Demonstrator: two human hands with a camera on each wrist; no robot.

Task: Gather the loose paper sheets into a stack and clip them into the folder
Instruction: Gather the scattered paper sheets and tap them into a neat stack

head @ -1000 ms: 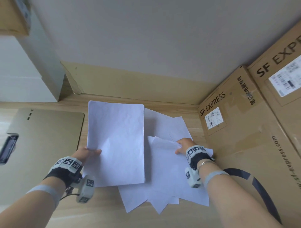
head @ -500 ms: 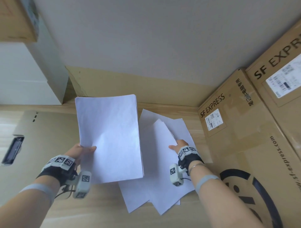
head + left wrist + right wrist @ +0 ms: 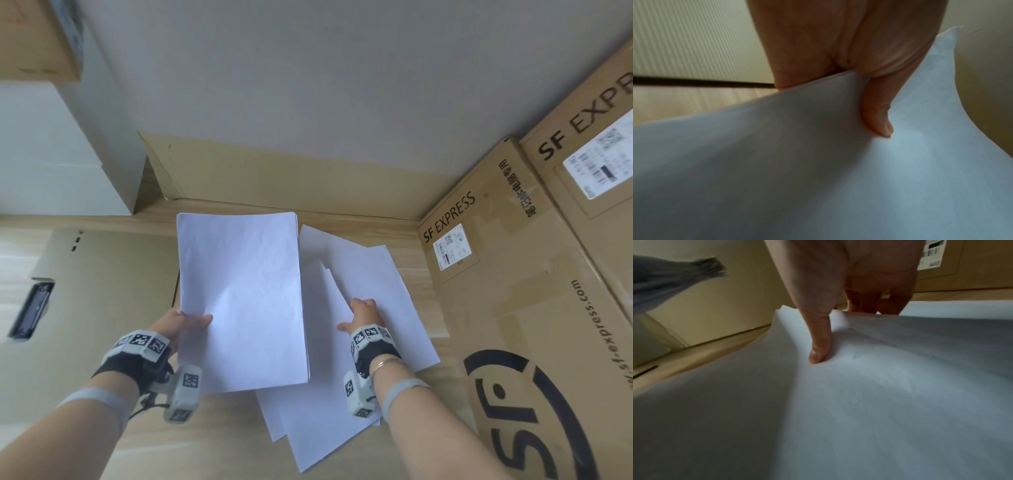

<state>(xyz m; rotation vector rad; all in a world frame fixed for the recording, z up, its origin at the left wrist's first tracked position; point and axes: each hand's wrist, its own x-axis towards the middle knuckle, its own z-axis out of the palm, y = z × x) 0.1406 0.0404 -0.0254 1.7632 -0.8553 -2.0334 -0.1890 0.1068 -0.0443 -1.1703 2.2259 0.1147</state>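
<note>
Left hand [image 3: 178, 323]: a gathered stack of paper [image 3: 241, 298] is pinched at its near left edge, thumb on top and fingers beneath; the stack is held lifted above the surface [image 3: 219, 442].
Right hand [image 3: 363, 313]: a loose sheet [image 3: 325, 342] is pinched at its edge, thumb [image 3: 819, 344] pressed on top and fingers curled underneath.
Loose sheets [image 3: 387, 291]: several are fanned out, overlapping, on the surface just right of the held stack, toward the right edge.
Folder [image 3: 102, 291]: it is laid flat at the left side of the surface, with a dark clip [image 3: 30, 310] at its left edge.
Cardboard boxes [image 3: 513, 274]: these are stood along the right edge, printed SF EXPRESS.
</note>
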